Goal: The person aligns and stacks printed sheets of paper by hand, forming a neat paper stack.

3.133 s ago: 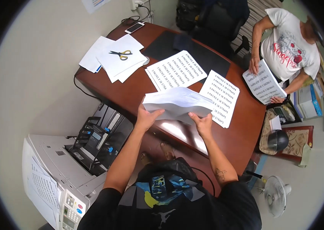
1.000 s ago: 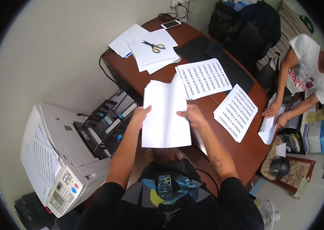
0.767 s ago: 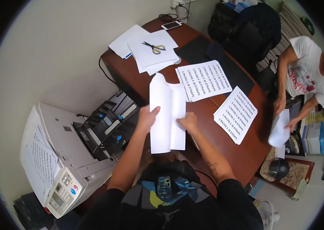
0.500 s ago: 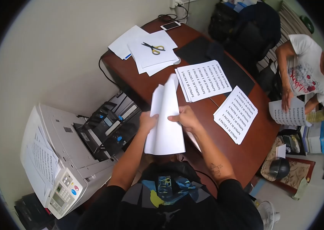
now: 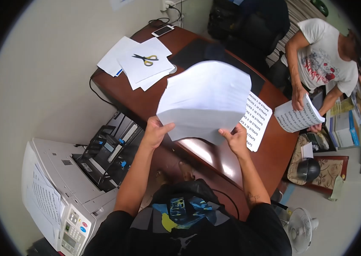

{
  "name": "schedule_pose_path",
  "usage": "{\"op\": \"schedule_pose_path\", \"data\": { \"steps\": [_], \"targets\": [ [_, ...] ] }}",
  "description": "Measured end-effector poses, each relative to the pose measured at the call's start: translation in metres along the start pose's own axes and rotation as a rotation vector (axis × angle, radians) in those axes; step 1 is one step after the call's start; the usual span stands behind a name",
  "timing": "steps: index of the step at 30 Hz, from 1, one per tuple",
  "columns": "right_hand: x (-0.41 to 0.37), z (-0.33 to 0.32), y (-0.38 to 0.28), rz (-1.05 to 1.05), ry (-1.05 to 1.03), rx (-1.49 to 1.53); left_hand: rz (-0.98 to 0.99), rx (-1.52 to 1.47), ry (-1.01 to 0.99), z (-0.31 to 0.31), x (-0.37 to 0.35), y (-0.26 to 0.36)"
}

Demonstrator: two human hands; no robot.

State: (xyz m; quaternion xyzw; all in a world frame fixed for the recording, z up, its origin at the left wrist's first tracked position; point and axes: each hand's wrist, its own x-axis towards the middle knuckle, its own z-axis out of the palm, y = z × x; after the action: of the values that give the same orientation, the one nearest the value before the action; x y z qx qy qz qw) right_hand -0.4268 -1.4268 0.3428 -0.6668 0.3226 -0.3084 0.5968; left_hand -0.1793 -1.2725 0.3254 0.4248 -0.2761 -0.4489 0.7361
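Between my two hands is a stack of white paper (image 5: 206, 91), blank on the side facing me and bowed along its width. My left hand (image 5: 156, 131) grips its lower left corner, thumb on top. The lower right edge is pinched by my right hand (image 5: 235, 137). The stack is held above the brown desk (image 5: 281, 151) and covers part of it. Just past my right hand, printed sheets (image 5: 257, 119) with rows of "5 PACKS X 38 STRAPS" lie on the desk, partly hidden by the stack.
Scissors (image 5: 145, 59) rest on loose white sheets (image 5: 125, 72) at the far left of the desk, near a phone (image 5: 163, 30). A printer (image 5: 67, 162) stands at my left. Across the desk, a person (image 5: 323, 64) holds printed sheets (image 5: 298, 115). A fan (image 5: 300, 230) is at lower right.
The paper was curled narrow between my hands; now it is spread wide and has moved right. My hands are farther apart. The other person has lifted and bent their printed sheets.
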Motion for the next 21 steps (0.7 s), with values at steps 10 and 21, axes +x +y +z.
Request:
{"op": "schedule_pose_path", "data": {
  "steps": [10,21],
  "targets": [
    [-0.015,0.017,0.024,-0.041,0.209,0.106,0.013,0.21,0.177,0.023,0.006,-0.042],
    [0.006,0.044,-0.009,-0.033,0.074,0.085,-0.086,0.105,0.012,-0.013,-0.026,-0.032]
  ]
}}
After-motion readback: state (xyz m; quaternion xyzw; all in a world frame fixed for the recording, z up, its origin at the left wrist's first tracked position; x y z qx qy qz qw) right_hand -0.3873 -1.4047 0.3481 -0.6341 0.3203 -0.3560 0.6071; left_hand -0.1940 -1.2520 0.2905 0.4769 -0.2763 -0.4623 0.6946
